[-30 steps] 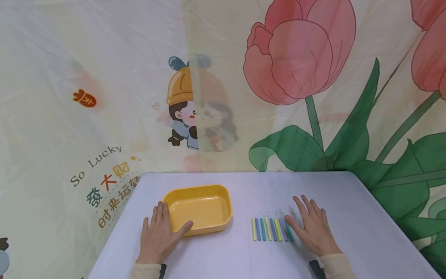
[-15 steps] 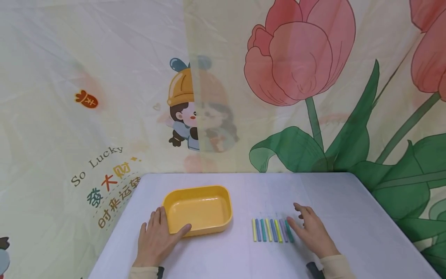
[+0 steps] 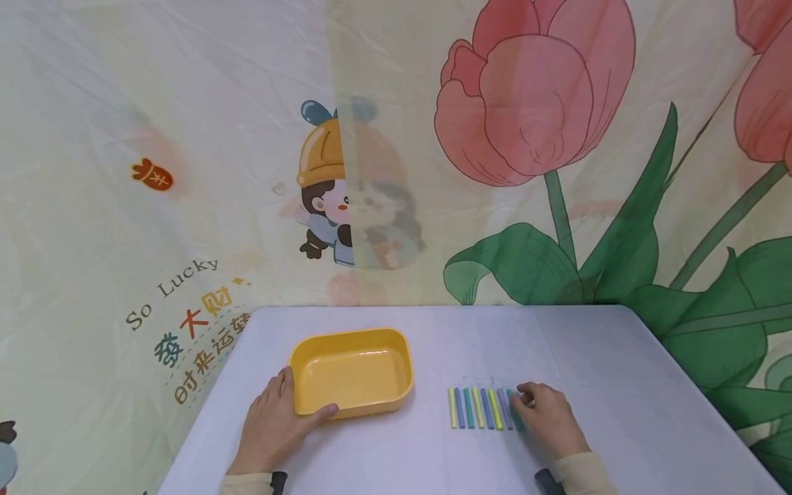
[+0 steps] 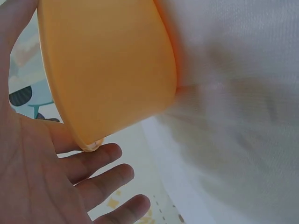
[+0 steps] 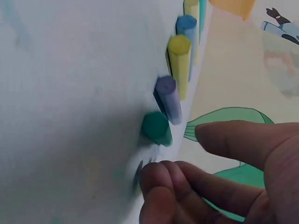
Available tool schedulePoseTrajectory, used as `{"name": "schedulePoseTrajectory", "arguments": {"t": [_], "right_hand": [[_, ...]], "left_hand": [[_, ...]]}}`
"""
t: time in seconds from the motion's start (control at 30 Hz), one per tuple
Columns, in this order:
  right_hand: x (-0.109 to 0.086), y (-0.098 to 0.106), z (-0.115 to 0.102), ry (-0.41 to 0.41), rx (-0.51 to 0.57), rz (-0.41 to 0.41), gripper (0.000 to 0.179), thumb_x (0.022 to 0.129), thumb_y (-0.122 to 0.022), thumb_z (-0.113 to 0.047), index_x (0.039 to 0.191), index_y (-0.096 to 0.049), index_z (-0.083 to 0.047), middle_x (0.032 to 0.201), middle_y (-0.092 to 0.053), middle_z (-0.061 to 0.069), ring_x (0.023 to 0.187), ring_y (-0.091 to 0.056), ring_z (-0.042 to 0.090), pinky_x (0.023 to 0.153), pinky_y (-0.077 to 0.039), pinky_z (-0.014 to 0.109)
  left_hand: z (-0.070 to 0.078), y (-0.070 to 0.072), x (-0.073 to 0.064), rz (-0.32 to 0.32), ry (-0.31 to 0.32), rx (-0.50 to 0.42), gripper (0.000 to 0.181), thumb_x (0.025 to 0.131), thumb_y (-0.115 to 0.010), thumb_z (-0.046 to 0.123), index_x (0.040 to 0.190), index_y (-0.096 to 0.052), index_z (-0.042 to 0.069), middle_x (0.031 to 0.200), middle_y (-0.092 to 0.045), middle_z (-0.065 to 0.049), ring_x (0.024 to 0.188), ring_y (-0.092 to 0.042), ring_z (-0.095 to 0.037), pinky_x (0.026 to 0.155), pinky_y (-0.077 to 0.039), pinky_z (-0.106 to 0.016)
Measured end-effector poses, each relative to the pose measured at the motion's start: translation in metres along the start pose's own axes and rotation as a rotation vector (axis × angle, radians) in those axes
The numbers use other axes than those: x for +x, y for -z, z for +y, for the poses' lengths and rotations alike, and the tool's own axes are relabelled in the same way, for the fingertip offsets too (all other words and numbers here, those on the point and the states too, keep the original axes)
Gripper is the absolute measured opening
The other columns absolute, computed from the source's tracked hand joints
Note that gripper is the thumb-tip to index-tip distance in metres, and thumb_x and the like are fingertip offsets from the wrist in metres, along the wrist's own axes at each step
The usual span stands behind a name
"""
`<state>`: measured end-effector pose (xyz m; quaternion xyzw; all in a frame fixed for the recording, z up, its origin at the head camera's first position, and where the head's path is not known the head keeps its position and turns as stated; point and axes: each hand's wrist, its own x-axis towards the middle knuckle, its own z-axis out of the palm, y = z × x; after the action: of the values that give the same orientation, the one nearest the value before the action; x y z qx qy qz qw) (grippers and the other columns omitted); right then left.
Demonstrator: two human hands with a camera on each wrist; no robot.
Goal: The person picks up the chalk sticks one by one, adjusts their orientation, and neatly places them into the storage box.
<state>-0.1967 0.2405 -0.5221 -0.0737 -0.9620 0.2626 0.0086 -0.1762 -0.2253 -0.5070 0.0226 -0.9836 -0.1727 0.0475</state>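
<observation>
A yellow plastic tray (image 3: 353,375) stands on the left of the white table. My left hand (image 3: 269,426) rests against its near-left corner, fingers along the left side and thumb at the front wall. In the left wrist view, the fingers lie beside and below the tray rim (image 4: 60,109), loosely extended. To the right, several chalk sticks (image 3: 480,408) in yellow, blue, green and purple lie side by side. My right hand (image 3: 551,419) is at the right end of the row. In the right wrist view, its thumb and bent fingers stand apart near the dark green chalk stick (image 5: 156,127).
The purple chalk stick (image 5: 169,99) lies close beside the green one. A white cloth covers the table (image 3: 625,385). Behind it hangs a printed curtain (image 3: 396,275) with tulips and cartoon figures. Faint chalk smudges mark the cloth behind the row.
My right hand has come down and towards the near side, its fingers bending towards the green chalk stick. The left hand has slid slightly nearer along the tray, which stays in place.
</observation>
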Motion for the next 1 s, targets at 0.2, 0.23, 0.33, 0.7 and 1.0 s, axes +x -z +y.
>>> {"name": "schedulePoseTrajectory", "arguments": {"t": [0.2,0.23,0.33,0.7,1.0], "right_hand": [[0.001,-0.007,-0.007,-0.066,-0.031,-0.028,0.034,0.088,-0.076,-0.016,0.112,-0.070,0.008,0.081,-0.065,0.006,0.071,-0.059,0.016,0.061,-0.057,0.033],[0.001,-0.007,-0.008,-0.068,-0.033,-0.028,0.033,0.088,-0.076,-0.015,0.111,-0.070,0.008,0.081,-0.065,0.005,0.071,-0.059,0.016,0.061,-0.057,0.032],[0.003,-0.008,-0.009,-0.066,-0.038,-0.030,0.031,0.087,-0.077,-0.013,0.110,-0.070,0.007,0.079,-0.064,0.004,0.069,-0.057,0.016,0.060,-0.056,0.032],[0.005,-0.010,-0.012,-0.063,-0.037,-0.024,0.024,0.086,-0.078,-0.010,0.103,-0.071,0.006,0.078,-0.064,0.004,0.069,-0.059,0.016,0.061,-0.057,0.032],[0.009,-0.006,-0.019,-0.122,-0.032,-0.059,0.022,0.084,-0.079,-0.009,0.098,-0.071,0.005,0.078,-0.066,0.006,0.070,-0.063,0.017,0.063,-0.059,0.033]], "left_hand": [[0.002,0.004,0.001,0.002,0.011,-0.008,0.137,0.074,-0.054,0.091,0.153,-0.022,-0.015,0.154,-0.032,-0.036,0.139,-0.036,-0.051,0.113,-0.032,-0.066],[0.002,0.004,0.001,0.003,0.010,-0.007,0.137,0.074,-0.054,0.091,0.153,-0.022,-0.015,0.153,-0.032,-0.036,0.138,-0.037,-0.051,0.113,-0.032,-0.066],[0.001,0.005,0.000,0.006,0.000,-0.004,0.137,0.073,-0.055,0.091,0.153,-0.023,-0.016,0.152,-0.034,-0.037,0.136,-0.039,-0.050,0.112,-0.033,-0.066],[0.001,0.009,0.001,0.002,-0.002,-0.001,0.137,0.072,-0.058,0.090,0.152,-0.025,-0.016,0.150,-0.037,-0.038,0.136,-0.040,-0.052,0.111,-0.034,-0.066],[0.003,0.011,0.001,-0.004,0.016,0.000,0.136,0.071,-0.058,0.091,0.153,-0.027,-0.014,0.152,-0.036,-0.036,0.138,-0.037,-0.052,0.113,-0.032,-0.066]]}}
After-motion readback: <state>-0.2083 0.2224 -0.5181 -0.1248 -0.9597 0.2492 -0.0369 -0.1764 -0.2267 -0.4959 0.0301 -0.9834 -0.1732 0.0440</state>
